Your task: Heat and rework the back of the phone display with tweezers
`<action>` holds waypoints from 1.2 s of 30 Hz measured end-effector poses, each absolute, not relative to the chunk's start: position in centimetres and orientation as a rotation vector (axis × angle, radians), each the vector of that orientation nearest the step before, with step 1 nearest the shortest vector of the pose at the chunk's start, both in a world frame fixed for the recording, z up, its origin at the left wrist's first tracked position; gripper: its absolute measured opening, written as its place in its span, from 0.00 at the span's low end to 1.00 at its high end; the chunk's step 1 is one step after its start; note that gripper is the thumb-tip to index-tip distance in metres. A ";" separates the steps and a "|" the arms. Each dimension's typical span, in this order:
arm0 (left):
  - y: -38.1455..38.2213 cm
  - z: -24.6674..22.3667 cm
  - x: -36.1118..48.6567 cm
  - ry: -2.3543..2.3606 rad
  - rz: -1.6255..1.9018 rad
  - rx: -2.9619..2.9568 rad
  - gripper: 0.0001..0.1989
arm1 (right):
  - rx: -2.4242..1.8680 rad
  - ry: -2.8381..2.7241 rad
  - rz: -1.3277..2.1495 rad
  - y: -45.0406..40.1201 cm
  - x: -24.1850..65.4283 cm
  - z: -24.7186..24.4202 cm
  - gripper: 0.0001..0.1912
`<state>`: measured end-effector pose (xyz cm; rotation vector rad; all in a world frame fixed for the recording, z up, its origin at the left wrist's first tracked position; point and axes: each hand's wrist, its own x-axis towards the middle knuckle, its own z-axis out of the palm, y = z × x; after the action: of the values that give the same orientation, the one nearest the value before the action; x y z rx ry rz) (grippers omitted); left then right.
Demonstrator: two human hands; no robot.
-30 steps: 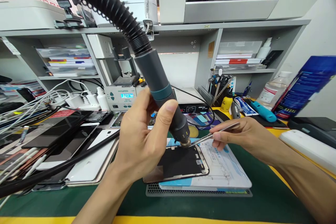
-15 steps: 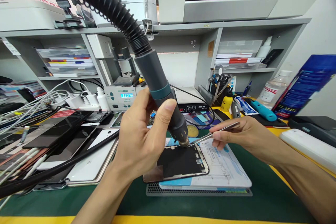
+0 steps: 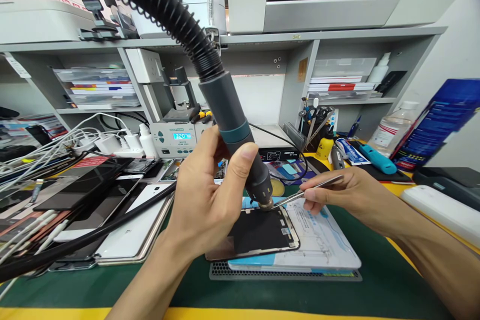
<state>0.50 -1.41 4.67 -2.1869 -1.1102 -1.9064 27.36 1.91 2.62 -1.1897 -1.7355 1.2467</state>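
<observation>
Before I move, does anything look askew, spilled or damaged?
The phone display panel juts past the left edge of the booklet, so that end looks poorly supported. A thick black cable crosses over the white phone. No spill or clear damage shows.

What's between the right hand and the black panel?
The tweezers, held in the right hand, slant down over the booklet to the nozzle at the far edge of the panel. Head view.
</observation>
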 end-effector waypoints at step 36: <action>-1.8 4.9 0.1 -1.189 -1.918 -2.152 0.08 | -1.133 -1.810 1.217 2.7 28.1 1.4 0.15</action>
<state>0.08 -1.83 4.90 -2.1518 -1.1895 -1.9179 28.13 2.67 1.38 -1.1327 -1.8096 1.2169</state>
